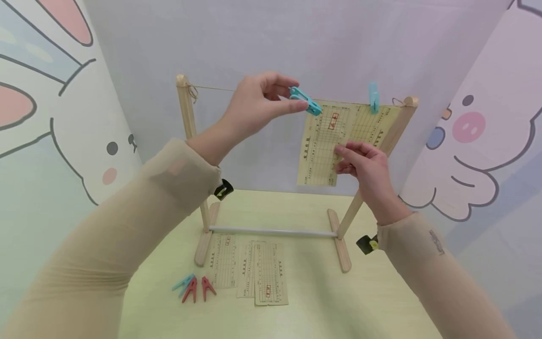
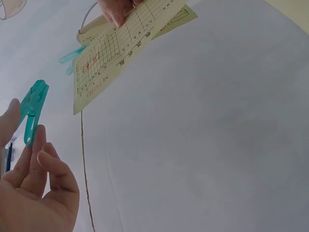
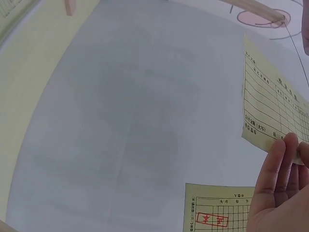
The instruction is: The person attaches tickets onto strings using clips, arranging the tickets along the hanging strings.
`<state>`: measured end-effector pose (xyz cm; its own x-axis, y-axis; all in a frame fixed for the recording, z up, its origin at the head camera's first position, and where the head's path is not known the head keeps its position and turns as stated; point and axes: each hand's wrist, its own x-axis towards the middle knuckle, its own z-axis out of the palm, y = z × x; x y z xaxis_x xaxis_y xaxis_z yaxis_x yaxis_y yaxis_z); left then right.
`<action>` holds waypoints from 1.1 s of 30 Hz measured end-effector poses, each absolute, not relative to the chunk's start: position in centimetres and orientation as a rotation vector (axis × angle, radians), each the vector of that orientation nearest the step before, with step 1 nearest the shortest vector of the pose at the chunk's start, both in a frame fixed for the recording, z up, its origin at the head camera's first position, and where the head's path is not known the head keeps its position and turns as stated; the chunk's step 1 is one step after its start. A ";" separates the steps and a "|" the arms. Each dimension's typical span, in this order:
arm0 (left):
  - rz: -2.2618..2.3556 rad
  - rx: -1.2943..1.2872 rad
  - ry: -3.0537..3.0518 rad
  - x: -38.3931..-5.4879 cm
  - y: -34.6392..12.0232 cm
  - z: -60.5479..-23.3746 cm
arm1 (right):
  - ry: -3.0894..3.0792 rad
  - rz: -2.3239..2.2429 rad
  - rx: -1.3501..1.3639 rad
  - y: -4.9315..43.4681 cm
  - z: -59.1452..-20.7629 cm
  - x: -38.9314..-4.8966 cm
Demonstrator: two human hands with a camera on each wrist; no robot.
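- plain pale grey back wall (image 1: 271, 42)
- left wall (image 1: 25, 207): cartoon rabbit print (image 1: 86, 141)
- right wall (image 1: 512, 221): cartoon character (image 1: 491, 103), pink snout (image 1: 469, 127)
- pale yellow tabletop (image 1: 355, 301), soft shadows (image 1: 317, 273)

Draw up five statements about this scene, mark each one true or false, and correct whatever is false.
1. The left hand pinches a turquoise clothespin. True.
2. The right hand is empty. False: it pinches the edge of a printed sheet.
3. Another turquoise clothespin is clipped at the cord, near its right end in the head view. True.
4. Only red clothespins lie on the table. False: a light-blue clothespin lies there with them.
5. The wooden rack lies flat on its side. False: it stands upright, its feet on the table.
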<state>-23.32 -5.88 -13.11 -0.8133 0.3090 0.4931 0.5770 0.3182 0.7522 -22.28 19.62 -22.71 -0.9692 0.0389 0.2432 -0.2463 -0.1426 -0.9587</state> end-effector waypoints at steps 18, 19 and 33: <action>-1.381 -0.699 -2.228 -25.3 -3.5 -11.9 | -1.885 2.275 0.240 19.6 -22.5 -23.6; -1.376 -0.704 -2.218 -25.4 -3.3 -12.0 | -1.884 2.278 0.242 19.6 -22.5 -23.6; -1.094 -0.643 -2.429 -25.7 -1.9 -11.8 | -1.898 2.260 0.220 19.9 -22.9 -23.8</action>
